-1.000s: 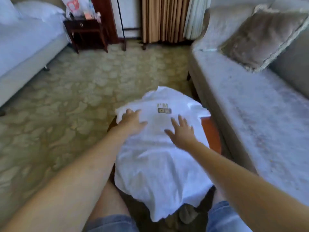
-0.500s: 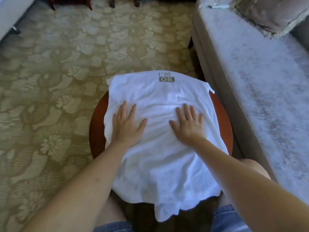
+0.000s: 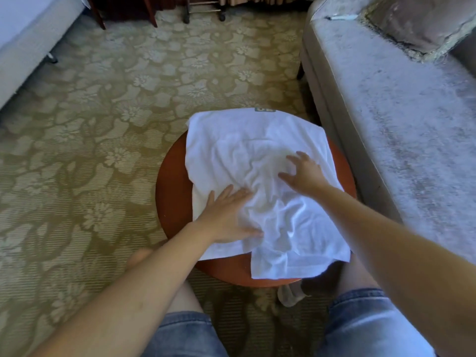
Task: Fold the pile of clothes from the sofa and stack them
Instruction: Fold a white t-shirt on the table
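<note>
Pressing flat on the near left part of the white shirt [image 3: 244,140], the left hand [image 3: 226,215] has its grip open, fingers straight, probably to pin the cloth to the round surface [image 3: 172,197]. The shirt lies rumpled across that surface. Further right, the right hand [image 3: 302,173] touches it with spread fingers, grip open and holding nothing, likely smoothing creases.

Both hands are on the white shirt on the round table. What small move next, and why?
Probably sweep the right hand outward while the left hand pins the white shirt: creases bunch between them, and it should lie flat on the round table before folding.
</note>
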A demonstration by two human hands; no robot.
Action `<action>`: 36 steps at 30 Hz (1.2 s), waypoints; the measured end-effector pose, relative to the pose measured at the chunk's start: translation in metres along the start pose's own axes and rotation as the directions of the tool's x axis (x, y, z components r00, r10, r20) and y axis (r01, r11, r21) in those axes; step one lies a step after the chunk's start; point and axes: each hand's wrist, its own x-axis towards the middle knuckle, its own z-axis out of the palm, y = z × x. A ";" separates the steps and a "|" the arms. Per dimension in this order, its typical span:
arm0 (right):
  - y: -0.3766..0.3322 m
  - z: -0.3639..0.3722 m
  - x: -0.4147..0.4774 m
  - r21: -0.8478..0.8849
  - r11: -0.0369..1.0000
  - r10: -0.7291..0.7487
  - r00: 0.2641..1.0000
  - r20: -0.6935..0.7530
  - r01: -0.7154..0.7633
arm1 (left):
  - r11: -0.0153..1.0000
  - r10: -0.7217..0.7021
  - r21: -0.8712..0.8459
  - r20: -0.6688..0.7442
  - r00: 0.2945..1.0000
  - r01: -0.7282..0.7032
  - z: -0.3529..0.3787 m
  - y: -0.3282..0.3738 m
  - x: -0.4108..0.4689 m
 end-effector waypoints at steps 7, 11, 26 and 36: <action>0.003 0.017 -0.123 0.086 0.958 -0.279 0.959 0.049 0.274 | 0.992 -0.098 0.073 -0.014 0.995 0.099 -0.002 -0.005 -0.003; 0.013 0.030 -0.147 -0.020 0.961 -0.270 0.952 0.141 0.276 | 0.997 0.032 0.081 -0.230 0.973 -0.014 -0.006 0.024 -0.017; 0.055 0.035 -0.180 -0.066 0.998 -0.007 0.979 -0.202 -0.006 | 0.989 -0.022 -0.148 -0.153 0.988 -0.001 0.016 0.078 -0.019; 0.072 0.026 -0.182 0.025 0.993 0.116 0.936 -0.332 -0.114 | 0.953 -0.132 -0.291 -0.158 0.979 0.082 0.007 0.075 -0.018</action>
